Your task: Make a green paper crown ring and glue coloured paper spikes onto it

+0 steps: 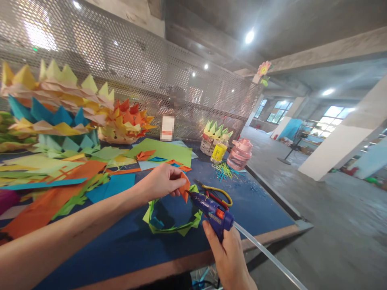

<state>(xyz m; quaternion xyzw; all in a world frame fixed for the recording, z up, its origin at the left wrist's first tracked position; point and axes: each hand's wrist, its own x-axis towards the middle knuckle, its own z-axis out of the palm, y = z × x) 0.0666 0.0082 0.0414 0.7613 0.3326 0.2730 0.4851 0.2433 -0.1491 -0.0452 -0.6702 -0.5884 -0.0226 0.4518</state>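
Observation:
Pinched between the thumb and fingers of my left hand (165, 181) is a folded piece of orange paper (184, 188). My right hand (229, 255) wraps round the handle of a blue hot glue gun (211, 208), whose nozzle touches or nearly touches the orange paper. From the gun's rear sticks a long translucent glue stick (267, 253). Below both hands a ring of folded green paper (172, 230) lies on the dark blue tabletop (121, 245). Scissors with yellow and red handles (222, 193) rest just behind the gun, partly hidden by it.
Folded paper crowns (66, 117) are stacked at the back left, above loose coloured sheets (48, 201). A pink bottle (240, 155), a yellow-labelled jar (219, 152) and paper scraps (225, 172) stand or lie at the back right. A perforated metal screen (193, 92) rises behind.

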